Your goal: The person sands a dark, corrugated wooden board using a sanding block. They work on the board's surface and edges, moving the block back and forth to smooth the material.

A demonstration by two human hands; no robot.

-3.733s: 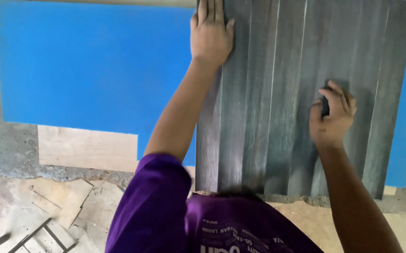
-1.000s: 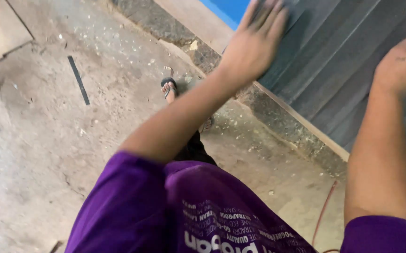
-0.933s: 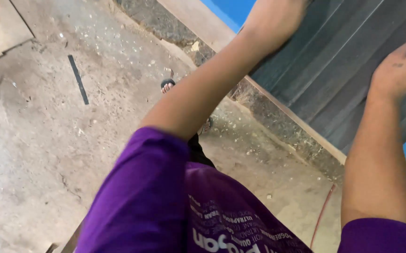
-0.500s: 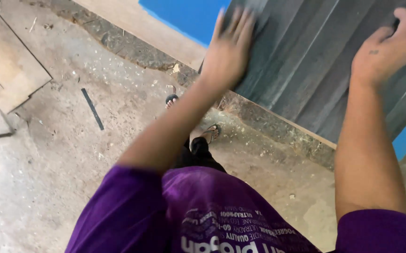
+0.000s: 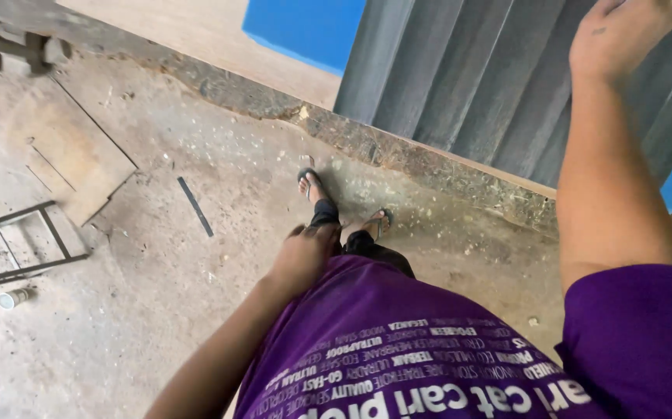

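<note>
Floor (image 5: 157, 310) open left; ribbed panel (image 5: 460, 85) blocks front-right.

We see a dusty concrete floor (image 5: 157, 310) bearing a thin dark strip (image 5: 195, 206), plywood sheet (image 5: 72, 151), metal frame (image 5: 22, 244) and small can (image 5: 12, 298).

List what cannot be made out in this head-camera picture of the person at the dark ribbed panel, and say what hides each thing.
- Right hand: fingertips cut off by the top edge, so any grip is unclear.
- Left hand: lowered by the purple shirt; only its back shows, fingers hidden.
- Dark ribbed panel: upper part cut off by the frame.
- Small can on the floor: too small to identify.
</note>
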